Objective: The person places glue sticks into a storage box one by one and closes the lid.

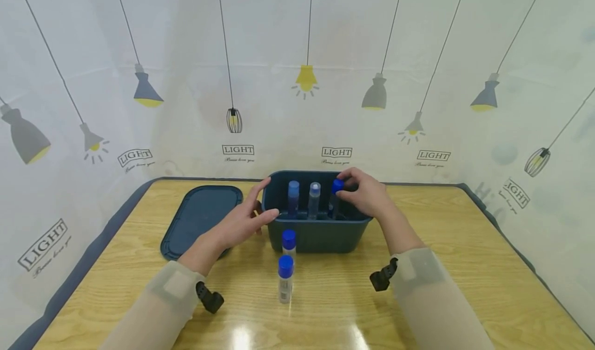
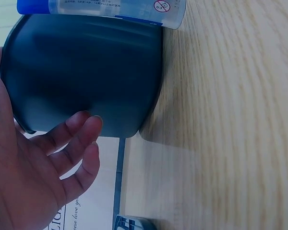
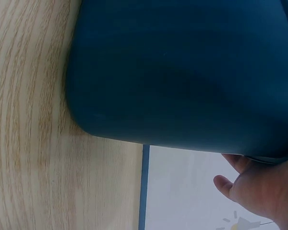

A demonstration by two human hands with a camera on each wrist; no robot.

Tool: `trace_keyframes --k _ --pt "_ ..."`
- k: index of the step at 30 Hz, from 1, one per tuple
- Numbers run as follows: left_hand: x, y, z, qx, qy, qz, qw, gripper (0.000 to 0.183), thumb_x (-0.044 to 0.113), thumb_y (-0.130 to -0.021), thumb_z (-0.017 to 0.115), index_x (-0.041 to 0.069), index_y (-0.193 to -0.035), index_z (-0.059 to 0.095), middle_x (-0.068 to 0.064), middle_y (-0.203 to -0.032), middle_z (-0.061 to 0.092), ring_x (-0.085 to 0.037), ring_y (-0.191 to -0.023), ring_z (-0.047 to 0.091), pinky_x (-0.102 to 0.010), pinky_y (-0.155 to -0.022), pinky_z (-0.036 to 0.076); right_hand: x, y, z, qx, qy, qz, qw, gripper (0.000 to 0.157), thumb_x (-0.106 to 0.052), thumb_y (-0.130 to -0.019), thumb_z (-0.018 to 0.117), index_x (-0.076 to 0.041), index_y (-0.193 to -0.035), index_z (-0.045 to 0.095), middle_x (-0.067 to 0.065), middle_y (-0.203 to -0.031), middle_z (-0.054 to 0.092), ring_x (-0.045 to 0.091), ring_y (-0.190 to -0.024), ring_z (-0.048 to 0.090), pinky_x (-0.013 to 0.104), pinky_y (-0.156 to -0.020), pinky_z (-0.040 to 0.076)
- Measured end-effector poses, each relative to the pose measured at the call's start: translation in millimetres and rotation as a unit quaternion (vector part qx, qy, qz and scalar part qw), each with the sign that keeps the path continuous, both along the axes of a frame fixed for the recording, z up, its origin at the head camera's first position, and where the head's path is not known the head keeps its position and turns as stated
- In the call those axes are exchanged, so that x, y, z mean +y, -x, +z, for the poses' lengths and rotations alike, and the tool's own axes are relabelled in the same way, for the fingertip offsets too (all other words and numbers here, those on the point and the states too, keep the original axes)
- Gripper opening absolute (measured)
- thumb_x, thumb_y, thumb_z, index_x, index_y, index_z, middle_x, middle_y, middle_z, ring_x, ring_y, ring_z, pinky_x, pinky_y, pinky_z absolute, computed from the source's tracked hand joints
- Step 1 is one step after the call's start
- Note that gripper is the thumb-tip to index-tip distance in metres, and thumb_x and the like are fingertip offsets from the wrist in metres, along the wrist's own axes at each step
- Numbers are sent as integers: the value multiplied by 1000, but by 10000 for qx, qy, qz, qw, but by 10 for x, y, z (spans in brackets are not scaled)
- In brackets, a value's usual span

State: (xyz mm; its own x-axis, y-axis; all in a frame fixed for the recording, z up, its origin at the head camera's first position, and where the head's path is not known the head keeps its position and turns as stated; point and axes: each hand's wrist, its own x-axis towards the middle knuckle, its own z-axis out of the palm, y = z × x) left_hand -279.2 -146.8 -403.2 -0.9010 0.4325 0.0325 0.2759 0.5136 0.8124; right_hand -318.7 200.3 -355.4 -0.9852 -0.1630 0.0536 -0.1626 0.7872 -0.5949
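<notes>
A pale wall covering (image 1: 265,40) printed with pendant lamps (image 1: 307,78) backs a wood-grain table (image 1: 418,308). On it sits a dark blue-green plastic bin (image 1: 321,237), its mouth uncovered; the matching lid (image 1: 204,218) lies flat to the left.

Three tubes are in the bin: a light-blue-capped tube (image 1: 293,195), a pale-topped tube (image 1: 314,200) and a dark-blue-capped tube (image 1: 338,186), whose cap the right hand (image 1: 367,192) pinches between thumb and fingers. The left hand (image 1: 241,218) is spread at the bin's left end, thumb and forefinger by the rim.

If the tubes are being packed, two remain outside: the rear tube (image 1: 288,240) just before the bin's front wall, and the front tube (image 1: 285,277) nearer the person, both upright. The lid is not on.

The wall repeats a boxed "LIGHT", with script below ending "love you". One tube's label, in the left wrist view, shows a struck-through "0-3" sign; its other print is too small to read, though these may be glue tubes.
</notes>
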Motion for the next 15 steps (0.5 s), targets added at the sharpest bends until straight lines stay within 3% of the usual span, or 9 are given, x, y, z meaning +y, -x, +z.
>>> trace_keyframes --k 8,15 --pt "4 6 -13 -29 25 11 10000 90 70 -104 59 51 -174 6 -11 -111 67 -36 -90 69 -39 -80 57 10 -21 -2 -39 256 -42 9997 47 -32 -106 73 -19 -148 58 17 -148 68 43 -142 60 64 -120 44" --pt "-2 11 -15 44 2 -35 10000 92 70 -104 58 47 -175 5 -12 -110 68 -36 -89 69 -39 -78 57 23 -17 -17 482 301 -122 9983 51 -39 -106 72 -15 -149 58 15 -148 71 43 -151 51 70 -128 25"
